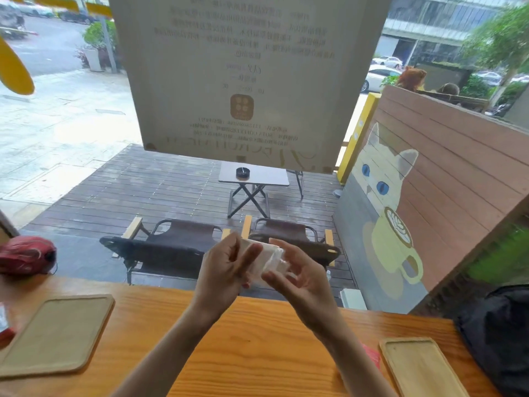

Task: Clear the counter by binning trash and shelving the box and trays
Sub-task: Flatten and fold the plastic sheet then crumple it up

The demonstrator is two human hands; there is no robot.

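Above the wooden worktop [257,333], at a café window, I hold a crumpled white wrapper [267,260] between both hands; my left hand [226,270] is closed on its near edge, thumb over the top; my right hand [297,277] cups it from the other side, fingers curled around it; one tray [57,333] lies on the worktop at far left, another [420,368] at lower right; a black bag [498,333] sits at the right end.
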